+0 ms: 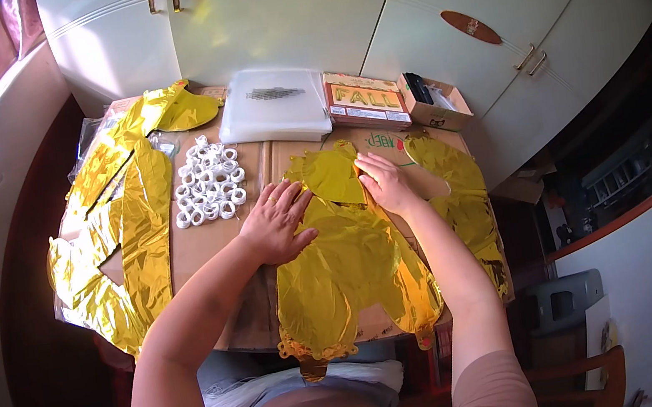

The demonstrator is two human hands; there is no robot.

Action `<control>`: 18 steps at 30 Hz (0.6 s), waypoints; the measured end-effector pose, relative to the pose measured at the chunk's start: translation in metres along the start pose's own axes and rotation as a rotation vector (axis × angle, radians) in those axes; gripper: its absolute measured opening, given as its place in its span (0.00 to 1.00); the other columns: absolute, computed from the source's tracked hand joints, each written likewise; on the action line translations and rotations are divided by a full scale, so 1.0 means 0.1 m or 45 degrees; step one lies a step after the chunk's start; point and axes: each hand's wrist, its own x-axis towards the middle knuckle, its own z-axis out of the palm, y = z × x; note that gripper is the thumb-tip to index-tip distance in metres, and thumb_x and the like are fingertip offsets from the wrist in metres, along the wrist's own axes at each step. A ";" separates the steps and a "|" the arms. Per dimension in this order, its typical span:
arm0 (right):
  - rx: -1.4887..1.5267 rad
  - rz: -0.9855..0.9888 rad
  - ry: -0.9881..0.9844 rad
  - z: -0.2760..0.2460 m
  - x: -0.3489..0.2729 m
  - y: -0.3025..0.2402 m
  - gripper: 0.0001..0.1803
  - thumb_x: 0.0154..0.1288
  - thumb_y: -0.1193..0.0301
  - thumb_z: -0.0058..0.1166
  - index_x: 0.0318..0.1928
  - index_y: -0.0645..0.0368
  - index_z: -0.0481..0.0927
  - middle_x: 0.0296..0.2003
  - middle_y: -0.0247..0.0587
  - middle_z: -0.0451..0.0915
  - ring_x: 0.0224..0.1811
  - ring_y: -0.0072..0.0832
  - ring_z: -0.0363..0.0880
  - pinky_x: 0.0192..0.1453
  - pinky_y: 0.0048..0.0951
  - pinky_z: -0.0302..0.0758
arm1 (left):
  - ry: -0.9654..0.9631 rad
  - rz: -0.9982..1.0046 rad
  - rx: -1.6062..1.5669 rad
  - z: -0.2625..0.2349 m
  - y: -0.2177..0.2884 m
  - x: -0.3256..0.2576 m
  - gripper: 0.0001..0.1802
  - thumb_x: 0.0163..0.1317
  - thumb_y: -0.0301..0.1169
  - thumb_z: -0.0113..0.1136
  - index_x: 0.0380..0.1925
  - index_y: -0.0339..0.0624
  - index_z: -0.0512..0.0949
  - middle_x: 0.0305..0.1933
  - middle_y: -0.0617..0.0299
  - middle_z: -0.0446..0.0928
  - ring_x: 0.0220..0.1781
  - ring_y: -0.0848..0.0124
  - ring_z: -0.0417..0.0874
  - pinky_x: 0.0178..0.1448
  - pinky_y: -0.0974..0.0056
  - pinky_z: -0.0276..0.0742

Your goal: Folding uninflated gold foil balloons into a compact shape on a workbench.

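A flat gold foil balloon (332, 245) lies in front of me on cardboard, its two lower legs reaching past the near edge. My left hand (278, 221) rests flat on its left upper side, fingers spread and palm down. On the other side, my right hand (384, 182) lies along the balloon's upper right edge with its fingers stretched out. Both hands touch the foil and neither grips anything that I can see. Another gold foil balloon (459, 192) lies to the right, partly behind my right forearm. More gold foil balloons (139, 223) are spread at the left.
Rolled white ribbon coils (209, 183) sit grouped on the cardboard (252, 160) beyond my left hand. A stack of clear plastic bags (277, 101), a printed box (366, 102) and an open carton (438, 107) with dark items line the back, against pale cabinets (298, 18).
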 end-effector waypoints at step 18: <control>-0.113 0.054 -0.205 -0.11 0.07 -0.11 0.23 0.71 0.63 0.52 0.63 0.58 0.76 0.68 0.44 0.72 0.73 0.42 0.67 0.75 0.42 0.63 | 0.024 0.004 0.008 0.02 -0.01 -0.01 0.42 0.67 0.56 0.52 0.71 0.37 0.63 0.73 0.43 0.62 0.77 0.47 0.59 0.81 0.45 0.48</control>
